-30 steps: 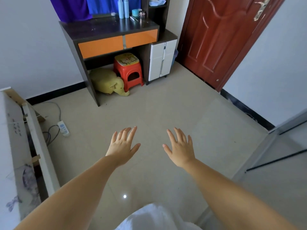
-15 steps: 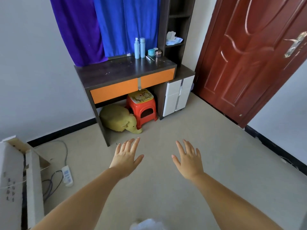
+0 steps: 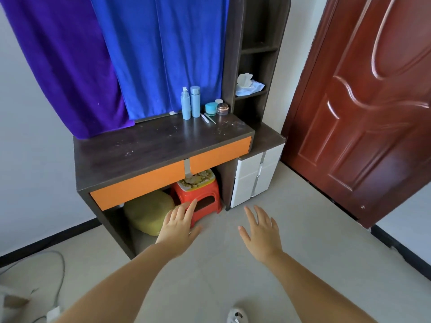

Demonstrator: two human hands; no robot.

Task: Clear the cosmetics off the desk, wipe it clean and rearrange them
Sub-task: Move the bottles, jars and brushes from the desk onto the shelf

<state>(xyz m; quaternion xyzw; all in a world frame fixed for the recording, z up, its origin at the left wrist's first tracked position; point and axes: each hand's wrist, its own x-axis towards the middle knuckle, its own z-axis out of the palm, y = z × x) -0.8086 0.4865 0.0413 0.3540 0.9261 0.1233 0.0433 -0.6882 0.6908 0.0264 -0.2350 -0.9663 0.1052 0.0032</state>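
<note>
Both hands are stretched forward over the floor (image 3: 233,264), palms down, fingers straight and spread, holding nothing: the left hand (image 3: 178,226) is in front of the red stool (image 3: 198,197), the right hand (image 3: 261,229) apart from it to the right. Well beyond them stands the dark tabletop (image 3: 151,145), speckled with pale crumbs. At its back right corner the cosmetics are grouped: a light blue pump bottle (image 3: 185,104) touching a taller blue bottle (image 3: 195,101), a teal jar (image 3: 211,108), a clear jar with a copper lid (image 3: 222,109), and two thin white sticks (image 3: 207,118) lying in front. Blue and purple cloths (image 3: 116,54) hang behind. A tissue pack (image 3: 247,83) sits on the side shelf.
</note>
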